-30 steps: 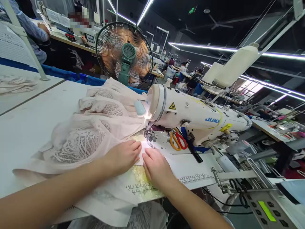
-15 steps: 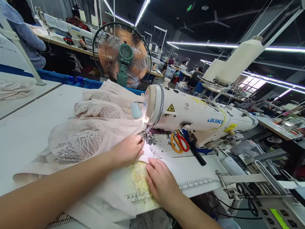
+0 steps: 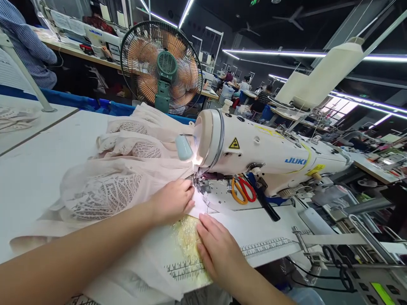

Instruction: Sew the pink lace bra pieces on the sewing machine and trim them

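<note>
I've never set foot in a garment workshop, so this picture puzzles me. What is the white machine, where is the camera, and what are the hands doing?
The camera sits on the person's head and looks down at their own two hands. The white machine is an industrial sewing machine on a white table. Pale pink lace fabric is heaped on the table to the left and runs up to the needle area. The left hand rests on the fabric beside the needle area with its fingers curled; I cannot tell whether it pinches the cloth. The right hand lies flat and open on the fabric, nearer the person. Scissors with orange and red handles lie under the machine's arm. A fan stands behind the table.
</note>
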Demonstrator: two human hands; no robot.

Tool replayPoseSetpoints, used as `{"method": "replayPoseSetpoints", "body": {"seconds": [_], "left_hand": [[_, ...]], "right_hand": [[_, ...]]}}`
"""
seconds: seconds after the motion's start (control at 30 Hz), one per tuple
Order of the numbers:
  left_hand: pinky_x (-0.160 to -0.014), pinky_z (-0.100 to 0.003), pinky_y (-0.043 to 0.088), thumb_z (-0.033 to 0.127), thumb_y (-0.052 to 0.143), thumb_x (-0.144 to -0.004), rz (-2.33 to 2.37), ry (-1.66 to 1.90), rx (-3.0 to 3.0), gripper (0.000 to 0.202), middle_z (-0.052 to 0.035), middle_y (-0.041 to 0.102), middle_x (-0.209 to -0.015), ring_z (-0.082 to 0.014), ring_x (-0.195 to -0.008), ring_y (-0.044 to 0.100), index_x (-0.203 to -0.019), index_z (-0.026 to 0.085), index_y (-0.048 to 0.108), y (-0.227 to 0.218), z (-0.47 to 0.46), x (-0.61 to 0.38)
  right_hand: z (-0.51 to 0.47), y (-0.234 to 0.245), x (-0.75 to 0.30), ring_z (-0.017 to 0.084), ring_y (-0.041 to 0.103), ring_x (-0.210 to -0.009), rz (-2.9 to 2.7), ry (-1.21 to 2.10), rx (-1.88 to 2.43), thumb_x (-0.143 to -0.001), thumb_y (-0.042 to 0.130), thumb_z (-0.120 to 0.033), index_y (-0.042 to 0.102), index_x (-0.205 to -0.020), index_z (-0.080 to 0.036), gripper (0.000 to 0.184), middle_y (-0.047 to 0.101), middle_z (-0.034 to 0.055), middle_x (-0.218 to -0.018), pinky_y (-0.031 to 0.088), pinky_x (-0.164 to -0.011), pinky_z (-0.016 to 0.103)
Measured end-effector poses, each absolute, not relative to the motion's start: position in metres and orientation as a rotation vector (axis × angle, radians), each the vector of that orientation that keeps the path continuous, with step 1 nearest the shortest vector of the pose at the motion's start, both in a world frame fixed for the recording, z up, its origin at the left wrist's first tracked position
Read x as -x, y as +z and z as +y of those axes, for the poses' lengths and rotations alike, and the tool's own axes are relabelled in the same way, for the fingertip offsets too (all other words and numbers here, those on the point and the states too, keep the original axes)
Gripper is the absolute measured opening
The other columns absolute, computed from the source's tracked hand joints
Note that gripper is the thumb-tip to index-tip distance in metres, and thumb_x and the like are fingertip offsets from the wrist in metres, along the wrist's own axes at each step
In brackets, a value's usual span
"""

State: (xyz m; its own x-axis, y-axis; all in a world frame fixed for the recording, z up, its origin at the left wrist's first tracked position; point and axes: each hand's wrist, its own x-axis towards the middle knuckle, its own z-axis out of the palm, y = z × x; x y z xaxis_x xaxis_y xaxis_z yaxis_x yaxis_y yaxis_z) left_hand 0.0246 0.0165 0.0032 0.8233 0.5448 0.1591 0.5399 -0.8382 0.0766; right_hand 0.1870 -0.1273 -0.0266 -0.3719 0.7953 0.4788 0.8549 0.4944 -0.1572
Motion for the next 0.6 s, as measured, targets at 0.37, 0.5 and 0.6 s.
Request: {"method": "replayPoseSetpoints", "body": {"seconds": [0.37,0.5,0.6], "left_hand": [[-0.077,-0.039,0.048,0.028,0.048,-0.091,0.842,0.37,-2.949,0.021,-0.0102,0.06,-0.099,-0.0246,-0.089,0.056,-0.099,0.014,0.061,-0.013,0.025,-0.019],[-0.074,-0.036,0.047,0.029,0.049,-0.09,0.882,0.379,-2.922,0.018,-0.0089,0.06,-0.096,-0.0221,-0.083,0.055,-0.095,0.016,0.06,-0.01,0.026,-0.019],[-0.076,-0.036,0.047,0.028,0.05,-0.09,0.87,0.371,-2.912,0.016,-0.0089,0.06,-0.1,-0.0223,-0.086,0.056,-0.093,0.017,0.061,-0.007,0.026,-0.02]], "right_hand": [[-0.128,-0.029,-0.186,0.028,0.059,-0.12,-2.24,-0.174,1.363,-0.09,0.041,-0.016,0.059,-0.117,-0.011,0.033,0.063,0.015,-0.128,0.053,-0.097,0.042],[-0.128,-0.028,-0.185,0.027,0.059,-0.119,-2.245,-0.126,1.346,-0.09,0.04,-0.015,0.059,-0.117,-0.011,0.033,0.063,0.0148,-0.128,0.053,-0.098,0.043],[-0.126,-0.025,-0.182,0.028,0.059,-0.118,-2.264,-0.075,1.316,-0.09,0.041,-0.016,0.059,-0.116,-0.01,0.033,0.063,0.0147,-0.127,0.052,-0.099,0.043]]}}
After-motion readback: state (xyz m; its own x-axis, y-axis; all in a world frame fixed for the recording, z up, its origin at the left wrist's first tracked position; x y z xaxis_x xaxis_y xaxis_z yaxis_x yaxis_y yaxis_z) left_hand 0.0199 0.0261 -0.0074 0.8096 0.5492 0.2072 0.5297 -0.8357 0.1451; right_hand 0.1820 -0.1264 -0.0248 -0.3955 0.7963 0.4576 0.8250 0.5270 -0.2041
